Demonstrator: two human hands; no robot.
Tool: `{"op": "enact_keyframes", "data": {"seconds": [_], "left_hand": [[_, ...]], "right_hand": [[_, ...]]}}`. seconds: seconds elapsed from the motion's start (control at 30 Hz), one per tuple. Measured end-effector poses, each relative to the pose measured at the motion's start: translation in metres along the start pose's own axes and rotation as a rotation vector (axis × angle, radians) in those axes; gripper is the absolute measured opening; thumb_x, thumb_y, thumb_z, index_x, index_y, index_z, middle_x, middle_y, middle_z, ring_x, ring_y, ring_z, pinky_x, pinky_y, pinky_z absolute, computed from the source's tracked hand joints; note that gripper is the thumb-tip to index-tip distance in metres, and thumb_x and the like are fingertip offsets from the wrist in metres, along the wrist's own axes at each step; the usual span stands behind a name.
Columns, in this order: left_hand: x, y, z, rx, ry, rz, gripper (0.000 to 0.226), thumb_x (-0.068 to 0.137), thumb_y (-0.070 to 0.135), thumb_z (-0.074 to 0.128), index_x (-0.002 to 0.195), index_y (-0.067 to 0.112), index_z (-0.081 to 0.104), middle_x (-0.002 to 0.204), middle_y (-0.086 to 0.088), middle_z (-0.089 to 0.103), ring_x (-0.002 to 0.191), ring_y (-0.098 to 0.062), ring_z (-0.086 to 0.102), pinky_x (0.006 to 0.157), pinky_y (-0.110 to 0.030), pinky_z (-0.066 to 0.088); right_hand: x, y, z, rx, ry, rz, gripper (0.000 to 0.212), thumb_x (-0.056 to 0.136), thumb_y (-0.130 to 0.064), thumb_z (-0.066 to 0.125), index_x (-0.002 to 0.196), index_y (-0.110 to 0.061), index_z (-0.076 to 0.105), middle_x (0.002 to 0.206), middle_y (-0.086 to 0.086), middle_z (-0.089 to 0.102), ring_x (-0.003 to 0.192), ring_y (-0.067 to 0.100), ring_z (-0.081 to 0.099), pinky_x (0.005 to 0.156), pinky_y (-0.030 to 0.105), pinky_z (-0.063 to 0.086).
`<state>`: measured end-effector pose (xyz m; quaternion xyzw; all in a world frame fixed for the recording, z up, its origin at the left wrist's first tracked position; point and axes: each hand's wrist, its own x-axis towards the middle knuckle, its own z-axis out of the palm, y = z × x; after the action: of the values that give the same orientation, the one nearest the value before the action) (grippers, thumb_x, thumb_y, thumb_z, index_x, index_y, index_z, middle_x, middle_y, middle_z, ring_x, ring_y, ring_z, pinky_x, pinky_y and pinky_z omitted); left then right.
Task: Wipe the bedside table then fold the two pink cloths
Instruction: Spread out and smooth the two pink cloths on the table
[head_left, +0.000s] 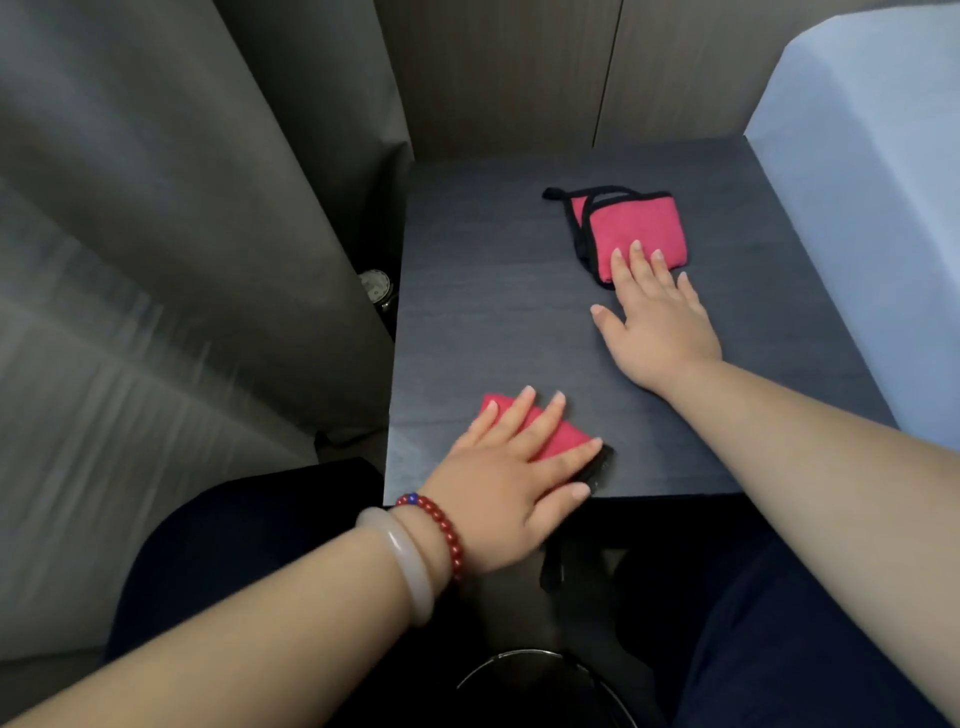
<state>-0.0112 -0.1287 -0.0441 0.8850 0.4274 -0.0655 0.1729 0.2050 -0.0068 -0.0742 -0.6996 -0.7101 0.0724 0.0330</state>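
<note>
The dark bedside table (493, 312) fills mid-frame, bare through its centre. Right hand (657, 317), fingers spread flat, touches the folded pink cloth (636, 228) upper right. Left hand (511, 483) presses flat on the second pink cloth (558, 439) at the near edge.

Dark bedside table (493, 322), two folded pink cloths (636, 228) (558, 436) lying apart

On the dark grey wooden bench (493, 322), a folded pink cloth with black trim (636, 226) lies at 1 o'clock under the right hand (657, 322); another folded pink cloth (558, 439) sits at 7 o'clock, near the front edge, beneath the left hand (511, 493).
</note>
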Motion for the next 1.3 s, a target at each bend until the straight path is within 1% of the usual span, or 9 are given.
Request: {"op": "enact_keyframes", "data": {"seconds": [0.23, 0.43, 0.6, 0.8, 0.93, 1.0, 1.07, 1.17, 1.3], "left_hand": [[0.03, 0.001, -0.003, 0.04, 0.02, -0.169, 0.054, 0.099, 0.051, 0.021, 0.149, 0.051, 0.001, 0.16, 0.002, -0.02, 0.144, -0.03, -0.025, 0.115, -0.053, -0.013], [0.002, 0.027, 0.01, 0.038, -0.025, -0.181, 0.063, 0.094, 0.061, 0.019, 0.147, 0.048, -0.014, 0.157, -0.005, -0.03, 0.139, -0.036, -0.033, 0.112, -0.061, -0.012], [0.011, 0.028, 0.003, -0.021, 0.034, -0.279, 0.06, 0.094, 0.056, 0.011, 0.151, 0.044, -0.003, 0.161, -0.005, -0.016, 0.145, -0.033, -0.02, 0.115, -0.058, -0.01], [0.045, 0.046, 0.013, 0.094, 0.066, -0.238, 0.06, 0.098, 0.053, 0.016, 0.15, 0.041, -0.012, 0.16, 0.002, -0.021, 0.141, -0.037, -0.03, 0.102, -0.072, -0.013], [0.022, 0.031, 0.011, 0.019, 0.104, -0.177, 0.065, 0.099, 0.049, 0.022, 0.153, 0.028, -0.006, 0.161, -0.001, -0.016, 0.145, -0.03, -0.023, 0.112, -0.063, -0.01], [0.009, 0.026, 0.018, 0.079, 0.157, -0.164, 0.066, 0.096, 0.043, 0.027, 0.154, 0.012, 0.015, 0.162, -0.012, 0.005, 0.149, -0.032, -0.001, 0.118, -0.054, 0.001], [0.003, 0.023, 0.023, 0.115, 0.163, -0.14, 0.069, 0.092, 0.045, 0.029, 0.15, 0.007, 0.029, 0.158, -0.018, 0.02, 0.147, -0.032, 0.016, 0.118, -0.049, 0.012], [0.003, 0.013, 0.023, 0.094, 0.128, -0.106, 0.074, 0.091, 0.054, 0.028, 0.153, 0.015, 0.024, 0.16, -0.015, 0.014, 0.148, -0.029, 0.012, 0.118, -0.045, 0.009], [0.013, -0.021, 0.002, 0.143, 0.094, -0.165, 0.076, 0.092, 0.061, 0.016, 0.155, 0.021, 0.001, 0.162, -0.01, -0.01, 0.149, -0.023, -0.009, 0.121, -0.041, 0.002]], "right_hand": [[0.0, 0.001, 0.001, 0.015, 0.011, 0.002, 0.066, 0.098, -0.05, 0.023, 0.154, -0.023, 0.0, 0.162, -0.001, -0.004, 0.148, 0.017, -0.004, 0.121, 0.039, 0.001], [-0.001, 0.001, 0.0, 0.021, 0.005, 0.005, 0.066, 0.098, -0.05, 0.022, 0.154, -0.024, -0.001, 0.162, -0.002, -0.004, 0.148, 0.017, -0.005, 0.121, 0.039, 0.001], [0.0, 0.0, 0.0, 0.023, 0.011, 0.005, 0.066, 0.098, -0.05, 0.023, 0.154, -0.023, 0.0, 0.162, -0.002, -0.004, 0.148, 0.017, -0.005, 0.121, 0.039, 0.0], [-0.001, 0.002, 0.002, 0.014, 0.012, 0.003, 0.066, 0.098, -0.05, 0.023, 0.154, -0.023, 0.0, 0.162, -0.002, -0.003, 0.148, 0.017, -0.004, 0.121, 0.04, 0.001], [-0.002, 0.001, 0.001, 0.023, 0.009, 0.004, 0.065, 0.098, -0.05, 0.023, 0.154, -0.024, 0.0, 0.162, -0.002, -0.004, 0.148, 0.016, -0.005, 0.121, 0.039, 0.0], [-0.001, 0.001, 0.001, 0.021, 0.017, 0.002, 0.065, 0.098, -0.051, 0.023, 0.154, -0.024, 0.0, 0.162, -0.003, -0.004, 0.148, 0.016, -0.005, 0.121, 0.039, 0.0], [0.0, 0.001, 0.0, 0.021, 0.018, 0.0, 0.065, 0.098, -0.05, 0.023, 0.154, -0.024, 0.0, 0.162, -0.002, -0.004, 0.148, 0.016, -0.004, 0.121, 0.039, 0.001], [-0.001, 0.001, 0.0, 0.015, 0.005, -0.001, 0.066, 0.098, -0.05, 0.023, 0.154, -0.023, 0.001, 0.162, -0.002, -0.003, 0.148, 0.017, -0.004, 0.121, 0.039, 0.0], [-0.001, 0.001, 0.0, 0.022, 0.01, -0.005, 0.066, 0.098, -0.05, 0.023, 0.154, -0.023, 0.001, 0.162, -0.002, -0.003, 0.148, 0.017, -0.004, 0.12, 0.039, 0.0]]}}
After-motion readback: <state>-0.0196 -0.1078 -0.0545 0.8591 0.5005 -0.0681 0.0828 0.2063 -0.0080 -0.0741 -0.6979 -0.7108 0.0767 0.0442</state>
